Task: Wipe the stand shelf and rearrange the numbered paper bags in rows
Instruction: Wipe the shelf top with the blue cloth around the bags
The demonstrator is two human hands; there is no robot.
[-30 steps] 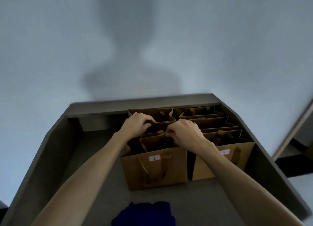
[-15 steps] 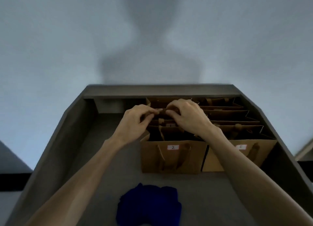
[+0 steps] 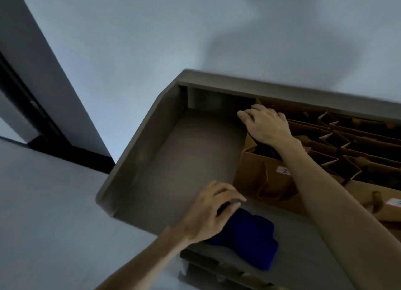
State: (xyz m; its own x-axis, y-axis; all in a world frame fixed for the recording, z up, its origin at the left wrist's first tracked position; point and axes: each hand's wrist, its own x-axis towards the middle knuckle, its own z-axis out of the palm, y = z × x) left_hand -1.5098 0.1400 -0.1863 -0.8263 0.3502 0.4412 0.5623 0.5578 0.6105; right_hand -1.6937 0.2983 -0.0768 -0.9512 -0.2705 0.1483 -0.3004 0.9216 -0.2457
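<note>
Grey walls and a dark door frame [image 3: 26,89] fill the left of the view, the frame cut off by the picture's edge. Next comes the stand shelf [image 3: 184,159], a brown tray-like surface with raised sides; its left half lies bare and its right end runs out of view. At its near edge lies a blue cloth [image 3: 245,239], crumpled, its upper left part hidden beneath the left hand [image 3: 210,211]. That hand rests on top of the cloth with its fingers [image 3: 233,197] loosely bent and spread forward; whether they actually grip the fabric cannot be told, as the fingertips blur against the shelf. Below the cloth, lower ledges of the stand show only as dim, blurred strips.

Further right, the right hand [image 3: 265,126] reaches to the back left corner of the paper bags [image 3: 338,146], its fingers [image 3: 245,116] curled over the top edge of a bag there; the bag it touches is mostly hidden by the hand and wrist. The bags stand packed in rows on the right half of the shelf, mouths open upward. The front left bag [image 3: 262,181] carries a white label marked 2 [image 3: 284,170], partly covered by the right forearm. Another front bag's label [image 3: 396,202] is cut off at the right edge, its number unreadable.
</note>
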